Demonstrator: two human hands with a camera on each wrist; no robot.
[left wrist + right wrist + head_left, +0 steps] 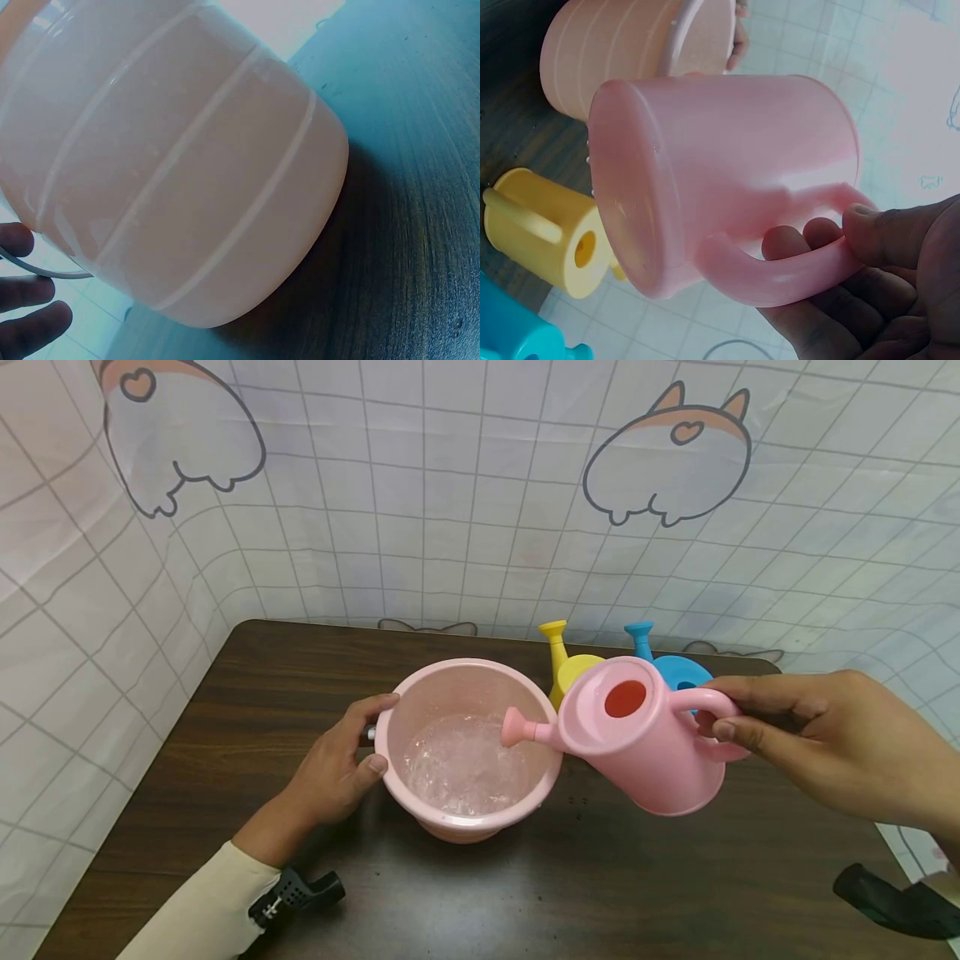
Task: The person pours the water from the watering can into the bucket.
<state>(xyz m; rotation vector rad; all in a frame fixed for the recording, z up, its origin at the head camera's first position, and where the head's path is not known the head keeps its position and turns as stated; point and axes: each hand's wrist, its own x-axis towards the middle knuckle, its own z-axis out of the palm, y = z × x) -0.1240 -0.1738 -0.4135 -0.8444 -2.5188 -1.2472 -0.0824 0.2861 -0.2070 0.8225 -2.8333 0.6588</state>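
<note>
A pale pink bucket point(465, 827) stands on the table with rippling water point(468, 768) inside. My left hand point(341, 768) holds the bucket's left rim between thumb and fingers; in the left wrist view, fingers point(34, 326) lie beside its thin wire handle point(56, 274). My right hand point(840, 743) grips the handle of a pink watering can point(652, 752), fingers curled round it in the right wrist view. The can is held up and tilted left, its sprinkler head point(516, 727) over the bucket's opening. Whether water is leaving the spout I cannot tell.
Behind the pink can, partly hidden, are a yellow watering can point(577, 672) and a blue watering can point(684, 670) near the table's back edge. A few water drops lie on the dark wooden table point(300, 660). Patterned cloth point(465, 485) hangs behind it.
</note>
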